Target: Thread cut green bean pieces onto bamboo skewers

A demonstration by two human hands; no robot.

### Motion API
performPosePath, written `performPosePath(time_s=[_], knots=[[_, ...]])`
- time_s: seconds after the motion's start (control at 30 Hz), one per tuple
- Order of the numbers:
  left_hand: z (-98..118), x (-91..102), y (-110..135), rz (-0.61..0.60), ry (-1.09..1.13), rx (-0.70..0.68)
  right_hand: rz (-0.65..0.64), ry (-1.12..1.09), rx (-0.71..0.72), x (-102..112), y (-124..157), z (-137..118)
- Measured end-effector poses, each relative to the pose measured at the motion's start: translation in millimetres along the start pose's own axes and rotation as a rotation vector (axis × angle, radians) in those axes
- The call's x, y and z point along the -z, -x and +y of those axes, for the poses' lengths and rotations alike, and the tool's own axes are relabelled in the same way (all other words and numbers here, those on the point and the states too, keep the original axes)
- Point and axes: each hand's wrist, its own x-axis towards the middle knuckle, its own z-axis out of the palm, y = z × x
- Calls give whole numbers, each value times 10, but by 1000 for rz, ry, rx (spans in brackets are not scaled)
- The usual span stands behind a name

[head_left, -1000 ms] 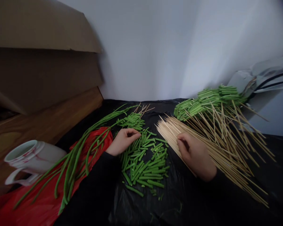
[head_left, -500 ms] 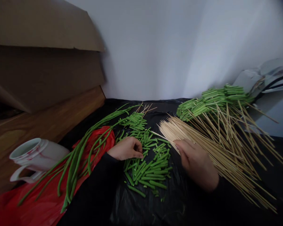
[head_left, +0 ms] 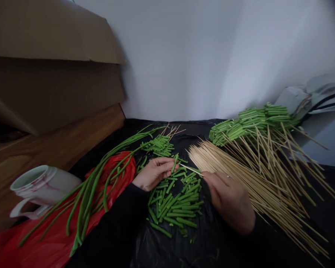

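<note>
Pinching bean piece (head_left: 175, 163) and skewer (head_left: 190, 169) respectively, left and right hands (head_left: 153, 174) (head_left: 231, 201) flank cut beans (head_left: 181, 210) edged by black plastic (head_left: 201, 249).

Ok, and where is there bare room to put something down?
Mainly the near black sheet, between the sleeves, in front of the cut beans, save a few scraps. A narrow gap lies between the small bean stack and the skewer bundle. Crowded: left, long beans on the red bag; right, the bundle and bean rows.
</note>
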Motion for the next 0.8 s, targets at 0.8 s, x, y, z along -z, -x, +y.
performPosePath(time_s=[0.8], knots=[[-23,-93,51,-82,88,73,-41,148,55,20,7,-49]])
